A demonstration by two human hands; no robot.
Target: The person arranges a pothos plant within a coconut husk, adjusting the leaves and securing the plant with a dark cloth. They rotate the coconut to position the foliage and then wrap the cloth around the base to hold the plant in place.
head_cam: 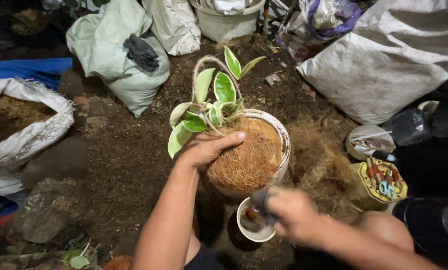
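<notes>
Right hand (pixel 294 215) low centre-right of frame, blurred, fingers closed round small dark object over small white cup (pixel 254 227). Just above, frame centre: white pot (pixel 283 137) packed with coconut fibre (pixel 246 160), variegated plant (pixel 209 102) at its upper-left edge. Left hand (pixel 206 149) on pot's left side, fingers curled round fibre ball, thumb across top. Pot lies up-left of right hand, close. Outward: soil floor (pixel 124 160), white sacks (pixel 384 60), tool tin (pixel 379 184) at right.

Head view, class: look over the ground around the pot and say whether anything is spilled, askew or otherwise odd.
Loose coconut fibre lies strewn on the soil right of the white pot, outside it. The variegated plant leans left, steadied by the left hand. The right hand is blurred over a small white cup.
</notes>
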